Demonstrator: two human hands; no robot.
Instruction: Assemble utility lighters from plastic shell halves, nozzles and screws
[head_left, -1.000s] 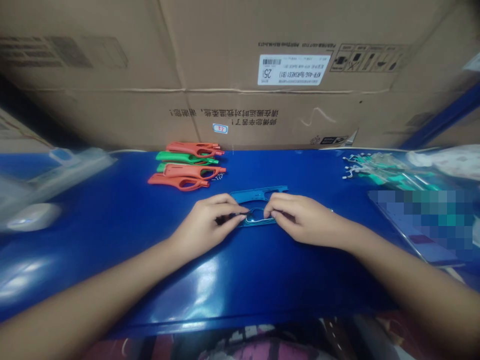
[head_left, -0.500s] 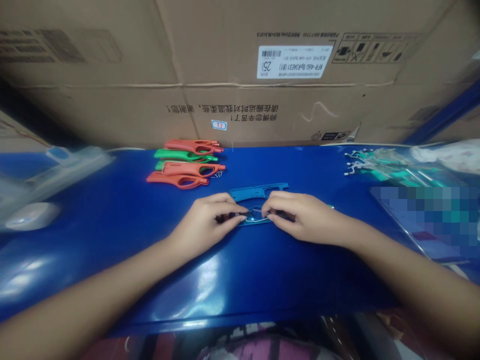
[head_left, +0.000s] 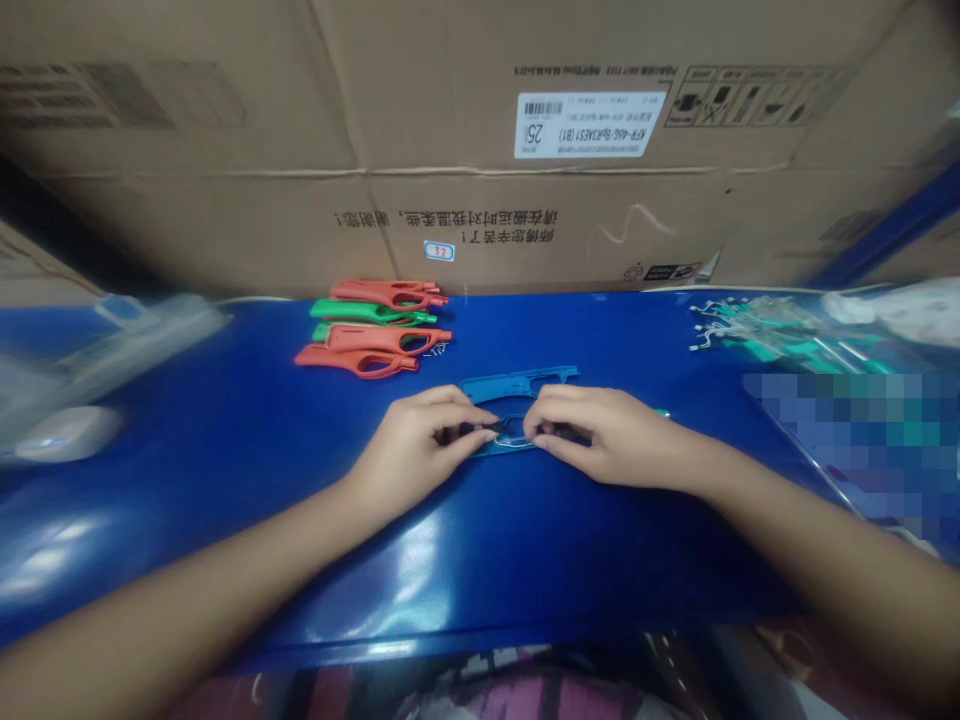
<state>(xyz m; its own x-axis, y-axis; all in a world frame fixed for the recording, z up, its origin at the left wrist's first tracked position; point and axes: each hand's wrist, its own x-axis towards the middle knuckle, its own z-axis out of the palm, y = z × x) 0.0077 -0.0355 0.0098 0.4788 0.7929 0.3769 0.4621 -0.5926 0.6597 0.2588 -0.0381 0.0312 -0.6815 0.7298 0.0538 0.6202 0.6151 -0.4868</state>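
A flat teal plastic part [head_left: 517, 384] lies on the blue table [head_left: 225, 430] in the middle. My left hand [head_left: 420, 445] and my right hand [head_left: 592, 430] rest on it from either side, fingers curled. Thumb and fingertips of both hands pinch a small thin wire-like piece [head_left: 510, 430] over the part's lower loop. What exactly the piece is stays too small to tell.
A pile of orange and green plastic parts [head_left: 371, 335] lies behind and left of my hands. Several small teal and metal pieces [head_left: 757, 335] lie at the far right, near a blurred flat patch [head_left: 847, 430]. Big cardboard boxes [head_left: 480, 150] wall off the table's back. A white object [head_left: 64, 432] sits at the left.
My hands have barely moved; the fingertips have drawn slightly closer together over the teal part.
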